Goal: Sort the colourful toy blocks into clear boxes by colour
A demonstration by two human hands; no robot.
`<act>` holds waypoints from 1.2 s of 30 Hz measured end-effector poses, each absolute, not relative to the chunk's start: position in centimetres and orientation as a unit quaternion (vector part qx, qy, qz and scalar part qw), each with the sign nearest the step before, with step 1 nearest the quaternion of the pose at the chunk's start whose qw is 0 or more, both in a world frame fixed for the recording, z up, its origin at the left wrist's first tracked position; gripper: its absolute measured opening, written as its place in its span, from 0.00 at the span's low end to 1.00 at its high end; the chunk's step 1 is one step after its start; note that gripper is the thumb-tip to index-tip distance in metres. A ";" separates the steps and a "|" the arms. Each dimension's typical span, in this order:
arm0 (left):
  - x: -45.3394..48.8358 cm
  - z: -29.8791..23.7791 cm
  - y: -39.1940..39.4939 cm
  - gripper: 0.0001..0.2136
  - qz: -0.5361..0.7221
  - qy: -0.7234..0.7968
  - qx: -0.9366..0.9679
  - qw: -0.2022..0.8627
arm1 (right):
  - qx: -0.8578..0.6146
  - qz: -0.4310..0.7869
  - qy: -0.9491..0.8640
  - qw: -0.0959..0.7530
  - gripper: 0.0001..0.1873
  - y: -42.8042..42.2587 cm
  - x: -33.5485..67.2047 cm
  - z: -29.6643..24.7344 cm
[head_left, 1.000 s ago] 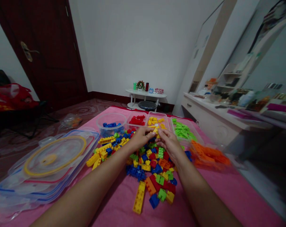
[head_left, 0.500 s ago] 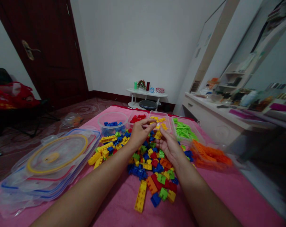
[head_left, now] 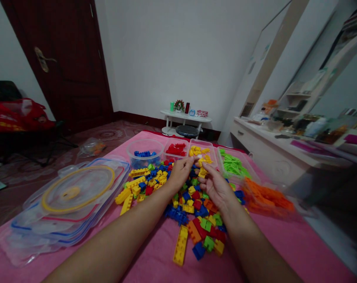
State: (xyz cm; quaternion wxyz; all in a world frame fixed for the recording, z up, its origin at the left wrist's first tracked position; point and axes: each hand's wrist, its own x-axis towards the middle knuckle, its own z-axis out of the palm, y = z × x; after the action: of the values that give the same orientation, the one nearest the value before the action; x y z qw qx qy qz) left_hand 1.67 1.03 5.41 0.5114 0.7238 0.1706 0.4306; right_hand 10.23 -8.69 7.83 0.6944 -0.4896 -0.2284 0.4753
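Note:
Both my hands are above a mixed pile of building bricks [head_left: 196, 204] in yellow, blue, red, green and orange. A yellow building brick [head_left: 202, 171] sits in the fingers of my right hand [head_left: 218, 188], whose palm is turned inward. Close beside it, my left hand [head_left: 180, 173] has its fingers drawn together, pointing toward the right hand; what they hold, if anything, is hidden. Just beyond the hands stands a clear box of yellow pieces [head_left: 215, 151]. A long yellow brick [head_left: 181, 245] lies at the pile's near edge.
A round tub of blue pieces [head_left: 145, 143], a box of red pieces [head_left: 176, 141], a box of green pieces [head_left: 234, 163] and a container of orange pieces [head_left: 268, 196] surround the pile. Stacked clear lids [head_left: 87, 196] lie left on the pink cloth [head_left: 149, 251].
My left fingers have gone from spread to drawn together, nearer the right hand. My right fingers have closed around the yellow building brick. The view has shifted slightly.

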 end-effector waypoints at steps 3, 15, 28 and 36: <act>1.6 4.3 1.4 0.19 0.454 0.193 0.738 0.460 | -0.504 0.458 -0.245 0.690 0.15 -8.9 10.5 8.0; 1.9 3.5 1.6 0.16 0.394 0.238 0.812 0.359 | -0.720 0.248 -0.345 0.549 0.12 -3.3 15.5 12.4; 1.9 3.3 1.6 0.16 0.394 0.224 0.823 0.342 | -0.770 0.102 -0.562 0.284 0.07 -8.1 17.9 10.7; 1.8 3.6 1.5 0.16 0.378 0.237 0.825 0.348 | -0.736 0.070 -0.655 0.158 0.19 -12.0 13.7 8.0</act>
State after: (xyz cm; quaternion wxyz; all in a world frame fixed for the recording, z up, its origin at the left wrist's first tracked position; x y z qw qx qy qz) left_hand 1.77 1.48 3.59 0.3480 0.8247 0.2366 0.3779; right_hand 13.74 -12.01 8.04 0.1580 -0.7355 -0.6551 0.0698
